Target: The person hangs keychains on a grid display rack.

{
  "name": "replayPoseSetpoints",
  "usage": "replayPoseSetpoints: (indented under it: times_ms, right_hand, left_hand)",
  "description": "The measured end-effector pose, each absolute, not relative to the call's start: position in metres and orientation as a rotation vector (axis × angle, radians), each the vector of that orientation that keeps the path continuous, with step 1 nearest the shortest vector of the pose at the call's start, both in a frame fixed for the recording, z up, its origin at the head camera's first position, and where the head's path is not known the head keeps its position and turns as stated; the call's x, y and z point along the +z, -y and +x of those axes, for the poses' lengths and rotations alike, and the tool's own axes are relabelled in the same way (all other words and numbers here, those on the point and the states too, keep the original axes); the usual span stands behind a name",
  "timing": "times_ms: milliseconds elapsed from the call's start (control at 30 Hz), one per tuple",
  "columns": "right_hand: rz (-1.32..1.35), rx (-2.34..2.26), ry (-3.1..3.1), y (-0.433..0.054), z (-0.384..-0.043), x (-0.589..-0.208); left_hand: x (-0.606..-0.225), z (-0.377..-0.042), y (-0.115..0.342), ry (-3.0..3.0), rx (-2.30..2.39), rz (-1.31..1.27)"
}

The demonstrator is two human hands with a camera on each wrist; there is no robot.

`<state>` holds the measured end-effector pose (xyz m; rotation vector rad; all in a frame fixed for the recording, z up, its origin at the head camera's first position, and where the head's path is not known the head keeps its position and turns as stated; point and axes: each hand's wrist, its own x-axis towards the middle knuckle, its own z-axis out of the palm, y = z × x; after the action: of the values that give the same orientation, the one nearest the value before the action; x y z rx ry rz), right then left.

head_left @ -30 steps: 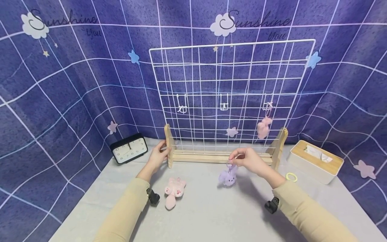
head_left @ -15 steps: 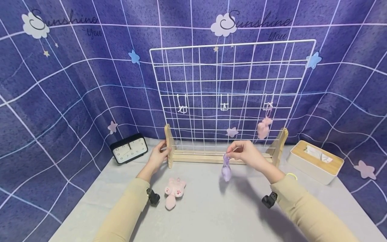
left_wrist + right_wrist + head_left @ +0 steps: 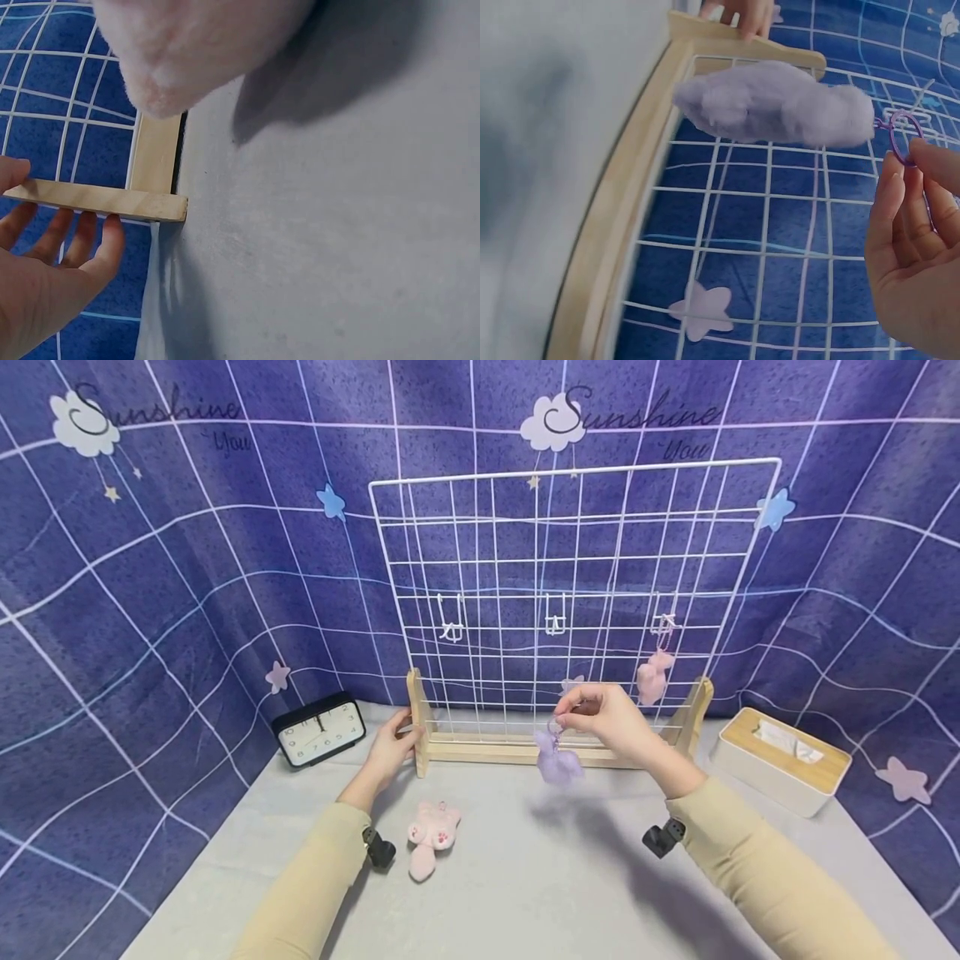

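Observation:
In the head view my right hand (image 3: 611,722) pinches the ring (image 3: 906,139) of a purple plush keychain (image 3: 558,764). The plush dangles in front of the lower part of a white wire grid rack (image 3: 577,468). My left hand (image 3: 393,745) grips the left wooden upright of the rack's stand (image 3: 97,199), thumb on one side and fingers on the other. A pink plush keychain (image 3: 433,835) lies on the table by the left forearm. Another pink plush keychain (image 3: 654,678) hangs from the right white hook (image 3: 663,625).
Two more white hooks, the left hook (image 3: 452,628) and the middle hook (image 3: 555,622), are on the grid. A black-framed clock (image 3: 321,731) stands at the left, and a tissue box (image 3: 783,764) at the right. A patterned blue curtain (image 3: 225,543) hangs behind.
My right hand has risen and shifted slightly left, lifting the purple plush keychain, which has turned as it swings. My left hand has stayed on the upright.

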<state>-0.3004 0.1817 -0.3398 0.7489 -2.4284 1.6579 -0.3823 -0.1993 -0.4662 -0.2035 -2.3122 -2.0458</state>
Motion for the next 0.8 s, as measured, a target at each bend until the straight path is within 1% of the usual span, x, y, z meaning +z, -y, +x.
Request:
replayPoseSetpoints:
  times_ms: [300,800]
  right_hand:
    - [0.707,1.61,2.411,-0.175,-0.3,-0.312]
    - [0.67,1.634,2.287,-0.167,-0.303,-0.282]
  left_hand:
    - [-0.464,-0.383,0.199,2.318,-2.056,-0.201]
    - [-0.456,-0.376,0.199,2.351,-2.064,-0.203]
